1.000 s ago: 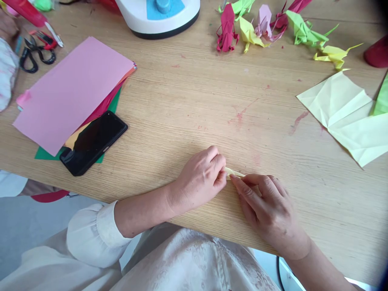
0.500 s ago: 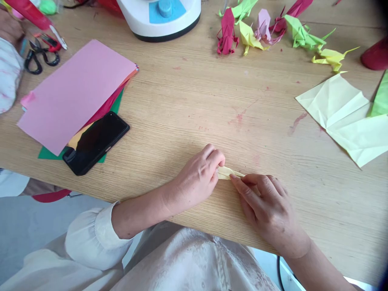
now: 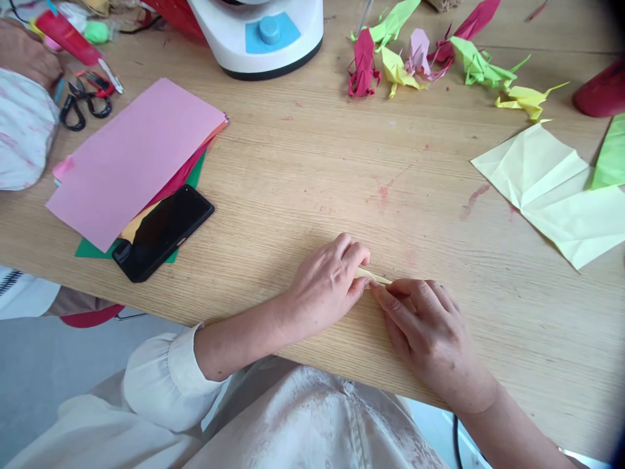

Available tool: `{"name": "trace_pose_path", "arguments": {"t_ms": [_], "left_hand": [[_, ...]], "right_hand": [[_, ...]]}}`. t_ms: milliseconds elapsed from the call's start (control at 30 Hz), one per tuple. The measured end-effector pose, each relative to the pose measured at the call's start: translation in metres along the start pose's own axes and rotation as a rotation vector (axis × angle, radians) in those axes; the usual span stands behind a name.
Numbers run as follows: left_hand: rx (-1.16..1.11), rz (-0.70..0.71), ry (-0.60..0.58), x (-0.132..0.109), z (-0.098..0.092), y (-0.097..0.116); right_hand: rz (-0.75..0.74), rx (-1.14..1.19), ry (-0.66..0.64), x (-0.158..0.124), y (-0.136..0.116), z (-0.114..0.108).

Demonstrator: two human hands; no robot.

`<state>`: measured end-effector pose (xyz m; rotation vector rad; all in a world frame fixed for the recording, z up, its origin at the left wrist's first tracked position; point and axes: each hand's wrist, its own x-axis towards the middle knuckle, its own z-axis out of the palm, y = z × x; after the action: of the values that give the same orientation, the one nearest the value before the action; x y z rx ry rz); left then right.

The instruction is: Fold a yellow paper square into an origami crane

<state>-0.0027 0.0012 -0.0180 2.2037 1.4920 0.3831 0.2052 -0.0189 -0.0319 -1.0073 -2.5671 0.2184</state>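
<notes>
A small folded strip of pale yellow paper (image 3: 375,276) lies on the wooden table (image 3: 303,169) near its front edge. My left hand (image 3: 327,284) is curled, its fingertips pinching the strip's left end. My right hand (image 3: 424,329) presses down on the strip's right part with bent fingers, covering most of it. Only a short piece of the paper shows between the two hands.
A stack of coloured paper with a pink sheet on top (image 3: 134,156) and a black phone (image 3: 163,231) lie at the left. Scissors (image 3: 85,101) and another person's sleeve (image 3: 22,133) are at far left. Several folded paper figures (image 3: 439,58), a creased yellow sheet (image 3: 551,185) and a white appliance (image 3: 266,32) lie beyond.
My left fingers closed back over the strip after briefly showing more of it. The camera view shifted slightly, so the table objects sit lower and to the right.
</notes>
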Motion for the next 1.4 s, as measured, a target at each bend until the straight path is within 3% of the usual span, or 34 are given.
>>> {"name": "trace_pose_path", "arguments": {"t_ms": [333,667,867,1067,1400], "left_hand": [[-0.182,0.010,-0.019,-0.001,-0.007,-0.010],[-0.167,0.043,-0.014,-0.002,-0.006,-0.015],[-0.169,0.060,-0.019,-0.003,-0.005,-0.015],[-0.177,0.080,-0.015,-0.003,-0.005,-0.016],[-0.132,0.125,0.012,-0.004,-0.005,-0.016]], "right_hand": [[-0.005,-0.062,-0.002,-0.001,-0.001,0.002],[0.006,-0.064,0.101,-0.003,-0.003,0.003],[-0.013,-0.080,0.016,0.004,-0.003,0.006],[-0.018,-0.062,0.033,0.003,-0.003,0.004],[0.199,0.192,0.080,0.007,-0.001,0.005]]}}
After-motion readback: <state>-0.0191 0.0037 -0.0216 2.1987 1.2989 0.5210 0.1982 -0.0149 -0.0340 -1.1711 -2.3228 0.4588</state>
